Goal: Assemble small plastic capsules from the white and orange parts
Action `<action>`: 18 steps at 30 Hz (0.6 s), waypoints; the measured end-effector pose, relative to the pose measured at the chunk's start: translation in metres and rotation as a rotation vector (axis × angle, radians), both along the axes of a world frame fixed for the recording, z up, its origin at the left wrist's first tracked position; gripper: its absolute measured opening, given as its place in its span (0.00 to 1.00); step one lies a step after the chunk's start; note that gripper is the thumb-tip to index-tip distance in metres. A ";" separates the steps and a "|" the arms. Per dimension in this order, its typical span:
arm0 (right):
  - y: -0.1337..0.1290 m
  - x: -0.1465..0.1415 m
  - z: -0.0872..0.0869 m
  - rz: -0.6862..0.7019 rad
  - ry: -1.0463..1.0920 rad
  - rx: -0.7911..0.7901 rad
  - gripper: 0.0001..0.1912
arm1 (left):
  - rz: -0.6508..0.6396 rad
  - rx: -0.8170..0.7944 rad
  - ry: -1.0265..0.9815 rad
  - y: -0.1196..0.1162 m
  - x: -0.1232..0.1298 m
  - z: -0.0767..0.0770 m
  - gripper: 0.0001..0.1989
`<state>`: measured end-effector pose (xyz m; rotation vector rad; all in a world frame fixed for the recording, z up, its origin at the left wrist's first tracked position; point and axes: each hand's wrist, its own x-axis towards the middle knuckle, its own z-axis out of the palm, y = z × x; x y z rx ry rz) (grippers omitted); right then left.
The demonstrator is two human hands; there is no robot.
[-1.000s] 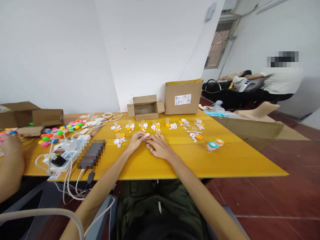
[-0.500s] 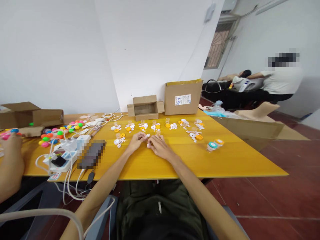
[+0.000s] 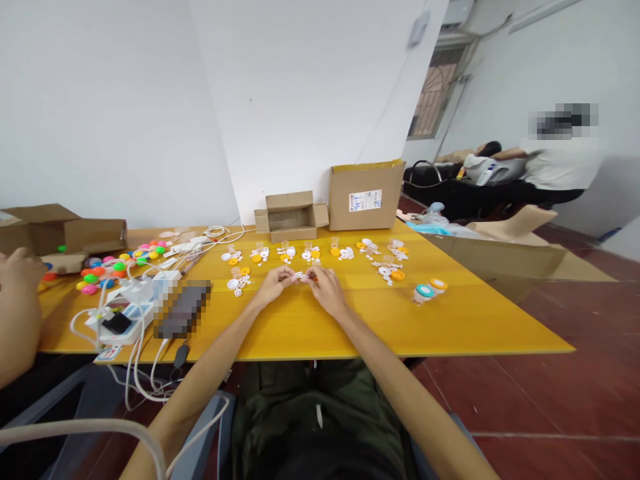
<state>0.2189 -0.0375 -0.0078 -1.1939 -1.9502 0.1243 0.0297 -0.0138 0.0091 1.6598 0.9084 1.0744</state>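
My left hand [image 3: 273, 287] pinches a small white plastic piece with holes [image 3: 298, 275] between thumb and fingertips, above the yellow table [image 3: 425, 330]. Fingers of my right hand [image 3: 326, 291] close on a second small white piece with holes [image 3: 305, 278]. The two pieces meet or nearly meet; their exact contact is too small to make out. Just beyond my hands lie groups of white parts, orange rings and clear cups, among them an orange ring [image 3: 315, 255] and a clear cup [image 3: 309, 246].
Two clear jars, one with a teal lid [image 3: 425, 291] and one with an orange lid [image 3: 439, 285], stand at right. An open small carton [image 3: 294, 233] and a larger box [image 3: 367, 200] back the table. Left are a power strip [image 3: 131, 313], colourful balls [image 3: 91, 279] and another person's hand [image 3: 20, 280].
My right hand has brought its white piece up and left to the piece in my left hand. The other person's hand at far left has risen.
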 end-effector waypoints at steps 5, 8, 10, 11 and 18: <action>0.000 0.000 0.001 0.001 0.036 -0.043 0.03 | -0.036 -0.003 0.029 -0.001 0.000 0.001 0.13; -0.001 -0.001 0.001 0.028 0.062 -0.055 0.04 | -0.035 0.000 0.030 -0.001 0.000 0.001 0.13; -0.002 -0.002 0.001 0.062 0.078 -0.056 0.05 | -0.028 0.000 0.031 0.000 0.000 0.000 0.12; -0.002 -0.002 0.001 0.078 0.084 -0.057 0.05 | -0.024 0.002 0.031 0.000 0.000 0.000 0.12; -0.001 -0.001 0.000 0.046 0.091 -0.074 0.07 | -0.042 0.004 0.035 -0.002 0.000 0.003 0.13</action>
